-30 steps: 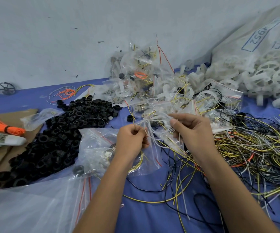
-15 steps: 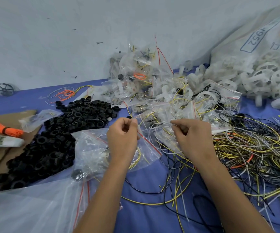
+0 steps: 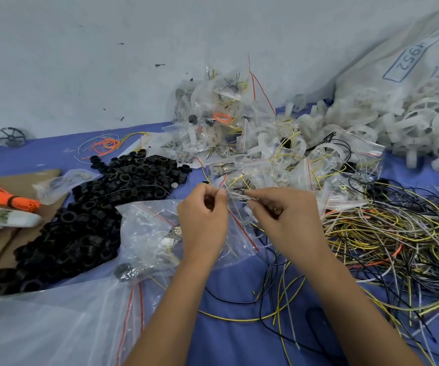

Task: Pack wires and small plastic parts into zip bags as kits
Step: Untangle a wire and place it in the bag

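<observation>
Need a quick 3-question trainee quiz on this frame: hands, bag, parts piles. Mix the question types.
1. True or false: both hands pinch the top of one clear zip bag.
2. The heap of black rings lies on which side of the left hand? A) its left B) its right C) under it
3. Fill in: the tangle of loose wires, to the right of the right hand, is mostly black, white and ____.

Key: 1 true; 2 A; 3 yellow.
</observation>
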`<action>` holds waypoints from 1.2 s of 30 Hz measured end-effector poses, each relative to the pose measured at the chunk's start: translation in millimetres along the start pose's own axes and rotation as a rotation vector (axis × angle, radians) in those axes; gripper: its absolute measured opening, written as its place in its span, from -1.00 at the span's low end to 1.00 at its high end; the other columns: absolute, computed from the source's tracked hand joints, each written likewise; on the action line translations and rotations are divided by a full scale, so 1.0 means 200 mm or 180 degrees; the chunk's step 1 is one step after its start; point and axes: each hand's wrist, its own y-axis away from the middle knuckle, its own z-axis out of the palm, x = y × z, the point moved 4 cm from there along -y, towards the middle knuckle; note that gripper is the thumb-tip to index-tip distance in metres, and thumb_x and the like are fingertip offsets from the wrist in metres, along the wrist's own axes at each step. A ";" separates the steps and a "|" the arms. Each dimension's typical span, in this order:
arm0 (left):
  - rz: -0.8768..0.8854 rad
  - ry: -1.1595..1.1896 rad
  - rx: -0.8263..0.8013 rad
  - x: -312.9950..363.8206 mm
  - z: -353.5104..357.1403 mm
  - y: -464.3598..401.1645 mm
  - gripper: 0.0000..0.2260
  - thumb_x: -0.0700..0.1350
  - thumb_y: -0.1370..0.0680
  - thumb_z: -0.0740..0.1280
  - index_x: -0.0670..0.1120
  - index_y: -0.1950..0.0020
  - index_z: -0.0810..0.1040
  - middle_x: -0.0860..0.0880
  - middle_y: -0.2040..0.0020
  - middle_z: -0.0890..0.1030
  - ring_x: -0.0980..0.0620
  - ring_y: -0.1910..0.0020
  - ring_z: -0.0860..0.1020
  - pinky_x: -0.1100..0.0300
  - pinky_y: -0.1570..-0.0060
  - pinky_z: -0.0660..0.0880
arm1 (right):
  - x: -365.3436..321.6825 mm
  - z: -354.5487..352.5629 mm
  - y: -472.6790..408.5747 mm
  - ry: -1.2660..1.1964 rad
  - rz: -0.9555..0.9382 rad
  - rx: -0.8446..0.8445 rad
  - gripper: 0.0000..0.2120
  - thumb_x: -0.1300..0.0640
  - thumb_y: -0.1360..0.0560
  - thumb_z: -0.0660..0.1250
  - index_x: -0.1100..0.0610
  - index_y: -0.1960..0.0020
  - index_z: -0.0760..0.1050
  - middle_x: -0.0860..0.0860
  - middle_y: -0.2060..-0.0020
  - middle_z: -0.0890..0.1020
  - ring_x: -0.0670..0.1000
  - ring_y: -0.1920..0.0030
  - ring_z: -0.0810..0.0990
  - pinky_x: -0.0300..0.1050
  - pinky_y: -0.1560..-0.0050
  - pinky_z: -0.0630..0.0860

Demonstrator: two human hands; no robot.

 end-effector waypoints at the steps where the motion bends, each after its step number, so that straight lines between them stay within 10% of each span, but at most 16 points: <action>1: 0.0042 0.0053 -0.0015 0.01 0.00 0.00 -0.78 -0.10 -0.60 0.38 0.03 0.26 0.53 0.08 0.41 0.57 0.06 0.39 0.56 0.01 0.28 0.58 | 0.03 0.01 0.00 -0.0198 0.0284 -0.0044 -0.83 0.27 -0.51 0.47 0.13 -0.07 0.73 -0.14 0.32 0.67 -0.15 0.34 0.63 -0.39 0.27 0.46; 10: 0.1080 -0.0018 -0.0440 0.14 0.07 0.10 -0.84 -0.11 -0.56 0.36 -0.07 0.23 0.53 0.07 0.38 0.53 0.08 0.39 0.50 0.14 0.37 0.42 | 0.10 0.12 0.03 -0.1538 0.1233 -0.0621 -0.88 0.36 -0.55 0.37 0.20 0.10 0.63 0.13 0.37 0.68 -0.05 0.47 0.54 -0.21 0.44 0.42; 18: 0.1884 -0.0230 -0.0115 0.25 0.09 0.21 -0.85 -0.14 -0.53 0.32 -0.16 0.21 0.50 -0.01 0.31 0.52 0.01 0.33 0.46 0.07 0.33 0.40 | -0.01 0.18 0.06 -0.2147 0.0801 -0.0982 -0.72 0.37 -0.48 0.20 0.04 0.21 0.54 -0.15 0.36 0.53 -0.19 0.30 0.45 -0.29 0.32 0.39; 23: 0.1792 -0.0333 -0.0009 0.22 0.09 0.21 -0.87 -0.16 -0.56 0.33 -0.16 0.18 0.51 0.00 0.27 0.54 0.01 0.29 0.48 0.10 0.28 0.42 | -0.04 0.18 0.06 -0.1666 0.0536 -0.1589 -0.62 0.51 -0.58 0.15 0.03 0.01 0.46 -0.26 0.26 0.63 -0.32 0.21 0.55 -0.42 0.20 0.48; 31: 0.1433 -0.0428 0.0209 0.17 0.07 0.16 -0.81 -0.09 -0.61 0.33 -0.12 0.18 0.49 0.08 0.29 0.52 0.11 0.32 0.43 0.29 0.29 0.32 | 0.02 0.13 0.02 0.0286 0.0188 -0.1187 -0.72 0.47 -0.42 0.25 0.13 0.28 0.55 -0.03 0.42 0.63 -0.09 0.34 0.61 -0.06 0.36 0.50; 36: 0.1558 -0.0160 0.0286 0.20 0.07 0.18 -0.85 -0.15 -0.61 0.34 -0.13 0.15 0.50 0.04 0.26 0.53 0.09 0.28 0.46 0.27 0.25 0.38 | -0.04 0.20 0.08 -0.1633 0.0796 -0.1723 -0.58 0.49 -0.59 0.12 0.04 0.09 0.57 -0.17 0.30 0.65 -0.25 0.24 0.58 -0.34 0.25 0.51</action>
